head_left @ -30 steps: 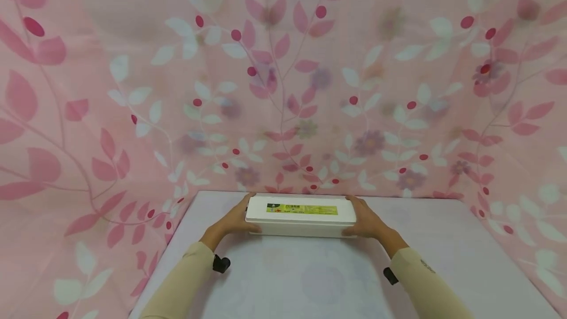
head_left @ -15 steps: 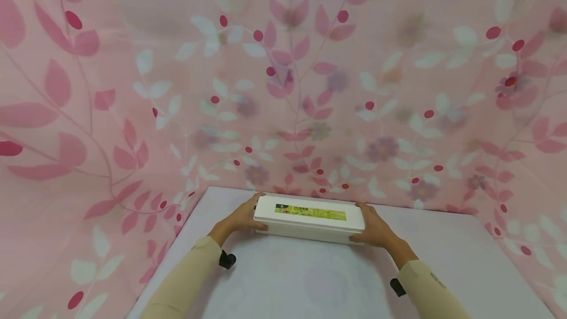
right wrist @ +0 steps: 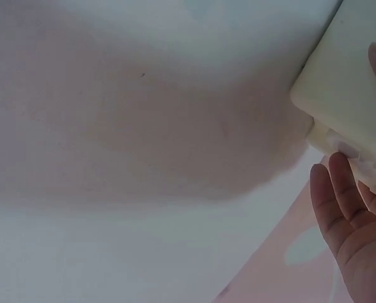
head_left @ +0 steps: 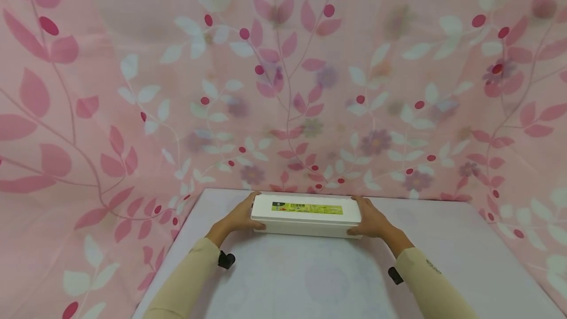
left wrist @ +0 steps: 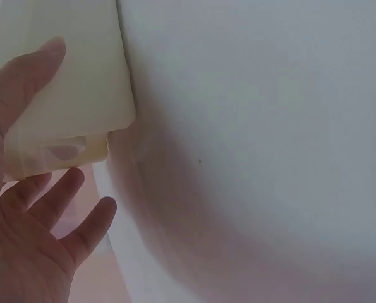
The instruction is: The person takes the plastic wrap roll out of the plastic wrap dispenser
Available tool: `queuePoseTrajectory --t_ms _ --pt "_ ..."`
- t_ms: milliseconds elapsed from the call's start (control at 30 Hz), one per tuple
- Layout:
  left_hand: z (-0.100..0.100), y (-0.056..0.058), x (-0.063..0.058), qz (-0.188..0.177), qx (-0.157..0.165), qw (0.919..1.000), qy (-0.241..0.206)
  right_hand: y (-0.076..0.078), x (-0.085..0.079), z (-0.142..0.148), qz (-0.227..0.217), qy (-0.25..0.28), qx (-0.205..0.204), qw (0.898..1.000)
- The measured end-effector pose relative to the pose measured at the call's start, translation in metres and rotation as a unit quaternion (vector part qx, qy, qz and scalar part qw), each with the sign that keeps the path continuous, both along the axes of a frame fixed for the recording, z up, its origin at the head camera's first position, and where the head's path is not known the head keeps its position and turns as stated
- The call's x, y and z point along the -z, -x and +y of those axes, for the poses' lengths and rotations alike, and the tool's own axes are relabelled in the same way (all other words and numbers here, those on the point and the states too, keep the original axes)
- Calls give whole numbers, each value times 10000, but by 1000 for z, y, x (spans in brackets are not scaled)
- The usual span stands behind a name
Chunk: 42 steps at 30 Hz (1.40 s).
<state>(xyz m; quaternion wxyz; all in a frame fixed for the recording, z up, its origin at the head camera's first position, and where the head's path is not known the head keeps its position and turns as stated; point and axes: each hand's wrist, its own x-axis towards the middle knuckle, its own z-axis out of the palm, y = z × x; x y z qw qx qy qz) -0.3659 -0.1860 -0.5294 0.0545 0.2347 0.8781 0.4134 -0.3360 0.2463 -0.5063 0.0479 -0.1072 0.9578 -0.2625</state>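
Note:
A long white plastic box (head_left: 305, 228) with a lid and a yellow-green label (head_left: 307, 208) lies crosswise at the far end of the table. My left hand (head_left: 241, 214) grips its left end. In the left wrist view the left thumb (left wrist: 39, 66) lies on the box's front face, the other fingers by its end. At the right end my right hand (head_left: 372, 219) holds the box, thumb in front and fingers reaching toward the back. The right wrist view shows fingertips (right wrist: 339, 165) beside a small tab on that end. The box's underside and back are hidden.
A pale cloth covers the table (head_left: 319, 279). Pink leaf-patterned curtain (head_left: 283, 87) hangs right behind the table's back edge and along both sides. Black wrist mounts (head_left: 227, 260) sit under the sleeves.
The head view swings slightly and partly back, shifting everything in it. The box and both hands keep the same place on the table and the same hold.

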Motion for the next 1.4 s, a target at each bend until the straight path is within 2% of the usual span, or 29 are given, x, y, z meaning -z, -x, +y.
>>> queuePoseTrajectory --t_ms 167,367,500,600,800,1033,1133,1233,1400 --pt "4 6 -3 94 316 9988 -353 2 -3 0 36 60 -63 10000" --pt "0 5 -1 -135 -38 9999 13 -3 -4 0 29 589 -231 9980" --pt "-4 2 4 -385 -90 9992 -22 -9 -2 1 101 827 -355 9959" --pt "-5 1 7 -367 -45 9993 -69 -13 -3 1 209 737 -323 9965" --pt "-3 -1 -7 -113 -221 9994 244 -8 -7 4 459 522 -313 9971" --pt "-5 2 -13 -196 -320 9991 188 -1 -6 3 539 240 -245 9980" --pt "-6 3 -14 -130 -367 9990 206 1 -8 3 558 248 -226 9979" --pt "-5 3 -15 -47 -283 9995 156 0 -7 5 561 266 -181 9979" --pt "-5 -2 -18 -7 -289 9995 129 -4 -10 7 518 342 -234 9978"
